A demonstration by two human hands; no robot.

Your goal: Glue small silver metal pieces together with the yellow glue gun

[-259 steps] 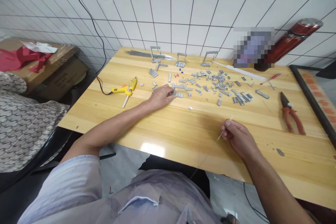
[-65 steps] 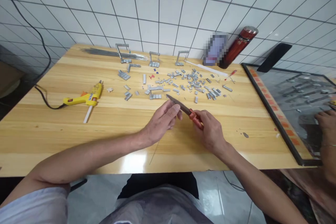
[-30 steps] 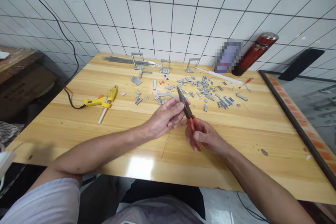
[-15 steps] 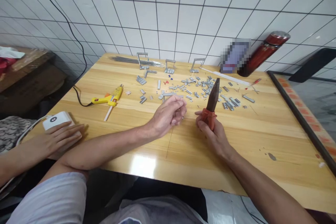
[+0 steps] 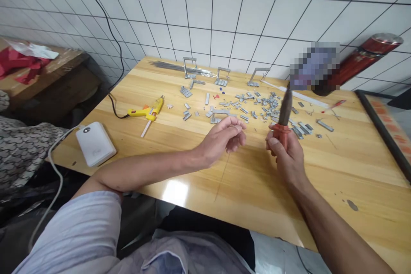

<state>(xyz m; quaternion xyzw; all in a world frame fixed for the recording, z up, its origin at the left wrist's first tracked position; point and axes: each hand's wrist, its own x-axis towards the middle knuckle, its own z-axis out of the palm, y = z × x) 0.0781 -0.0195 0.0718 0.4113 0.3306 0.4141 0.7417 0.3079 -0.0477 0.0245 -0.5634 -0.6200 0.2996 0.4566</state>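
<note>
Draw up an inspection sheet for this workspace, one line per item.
Surface: glossy pale wooden table; dark grey stain at right.
Job's things: pliers with red handles and dark metal nose; scattered small grey metallic pieces; three upright grey metallic frames near the wall; thin grey rods, back left.
Clutter: yellow glue gun with white stick; white rounded rectangular device, front left; red cylindrical flask.
Hands: right hand grips the pliers; left hand curled, contents unclear.
Cables: black cable meets the glue gun; white cable runs from the device over the table edge.
Surroundings: white tiled wall; brown cardboard box at left.
</note>
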